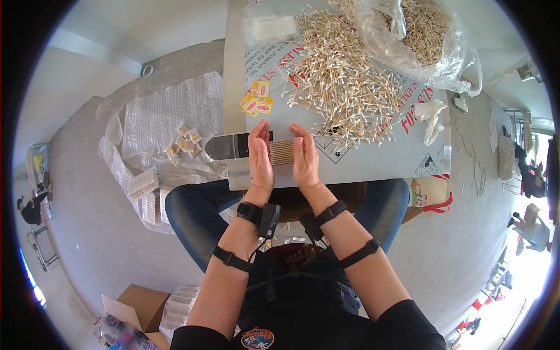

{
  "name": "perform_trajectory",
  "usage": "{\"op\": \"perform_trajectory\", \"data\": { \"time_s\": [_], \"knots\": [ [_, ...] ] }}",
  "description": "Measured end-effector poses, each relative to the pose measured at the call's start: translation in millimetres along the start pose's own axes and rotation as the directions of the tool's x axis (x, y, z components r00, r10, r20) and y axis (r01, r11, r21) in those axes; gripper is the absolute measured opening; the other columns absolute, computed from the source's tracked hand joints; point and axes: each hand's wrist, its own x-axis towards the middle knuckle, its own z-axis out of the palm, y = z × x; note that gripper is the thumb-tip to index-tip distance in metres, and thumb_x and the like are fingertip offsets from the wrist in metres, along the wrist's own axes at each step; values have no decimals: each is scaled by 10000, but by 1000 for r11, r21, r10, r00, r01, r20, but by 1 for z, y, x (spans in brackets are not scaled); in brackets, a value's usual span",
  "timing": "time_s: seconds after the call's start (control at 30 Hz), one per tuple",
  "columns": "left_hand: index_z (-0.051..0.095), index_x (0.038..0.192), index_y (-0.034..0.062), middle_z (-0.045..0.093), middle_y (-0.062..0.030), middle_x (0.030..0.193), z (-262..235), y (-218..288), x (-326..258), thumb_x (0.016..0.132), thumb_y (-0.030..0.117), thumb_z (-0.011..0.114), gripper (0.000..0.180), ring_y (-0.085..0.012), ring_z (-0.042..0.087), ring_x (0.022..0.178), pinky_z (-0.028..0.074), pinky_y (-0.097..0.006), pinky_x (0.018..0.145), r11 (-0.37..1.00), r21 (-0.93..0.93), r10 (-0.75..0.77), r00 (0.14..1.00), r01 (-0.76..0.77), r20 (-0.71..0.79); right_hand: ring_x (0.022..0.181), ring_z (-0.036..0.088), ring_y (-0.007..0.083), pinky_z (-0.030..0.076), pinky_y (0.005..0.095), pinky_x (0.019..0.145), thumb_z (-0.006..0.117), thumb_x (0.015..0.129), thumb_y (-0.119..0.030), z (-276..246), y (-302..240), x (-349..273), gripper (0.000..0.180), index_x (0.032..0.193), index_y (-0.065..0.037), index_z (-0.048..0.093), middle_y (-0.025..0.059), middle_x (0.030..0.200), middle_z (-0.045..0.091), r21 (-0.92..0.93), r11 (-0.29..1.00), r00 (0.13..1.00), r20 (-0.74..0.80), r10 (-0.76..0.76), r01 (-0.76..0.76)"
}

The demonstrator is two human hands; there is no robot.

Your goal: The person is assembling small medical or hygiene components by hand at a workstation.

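Wooden cotton swabs fill this overhead view of a person seated at a metal table [373, 166]. Both hands sit just above the centre, palms facing each other. The left hand [260, 157] and the right hand [305, 158] press flat against the two ends of a small bundle of swabs [283, 151], squeezing it between them. The fingers are straight and held together, not curled, so the grip is an open-palmed clamp on the bundle. The bundle lies level, its thin pale sticks packed side by side.

At 12 o'clock from the hands, a wide loose heap of swabs [341, 76] spreads across the table's printed protective film. At 1 o'clock, a crinkled clear plastic bag [420, 41] holds many more swabs. Small yellow and red labels [256, 99] lie at 11 o'clock, just beyond the left fingertips. A dark metal tool [227, 146] rests at 9 o'clock, touching the left hand. A crumpled white glove [433, 116] lies at 3 o'clock, well apart.

Black straps with a small device wrap both forearms. On the grey floor at 9 o'clock, a sheet of bubble wrap [169, 116] carries small packed bundles. A cardboard box [140, 309] sits at 7 o'clock.
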Motion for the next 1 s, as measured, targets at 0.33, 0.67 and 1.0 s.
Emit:
{"op": "perform_trajectory", "data": {
  "time_s": [0.33, 0.67, 1.0],
  "knots": [
    [375, 1427, 20, 396, -151, 1458, -2, 1, 0, 1035, 507, 353, 625, -248, 354, 1387, 236, -375, 1183, 1000, 6, 7, 1000, -7, -26, 1131, 575, 220, 426, 330, 1001, 400, 1062, -215, 3, -4, -1, 316, 1213, 14, 556, 141, 1182, 625, 46, 999, 999, 42, 24, -25],
    [384, 1439, 13, 409, -154, 1479, -20, 13, -8, 1052, 369, 401, 527, -255, 368, 1393, 271, -400, 1163, 885, 450, 97, 993, -120, 73, 988, 615, 193, 496, 320, 918, 527, 998, -83, -37, 8, -3, 128, 1069, -15, 609, 88, 1043, 636, 22, 994, 992, -70, 109, -107],
    [415, 1461, 93, 361, -90, 1544, -15, 12, -23, 965, 262, 528, 536, -261, 335, 1425, 250, -465, 1164, 9, 864, 48, 864, -503, 502, 838, 604, 303, 522, 406, 701, 638, 790, -45, -59, -13, 1, 53, 822, -67, 601, 92, 846, 573, -498, 757, 877, 435, -204, 423]
  ]
}}
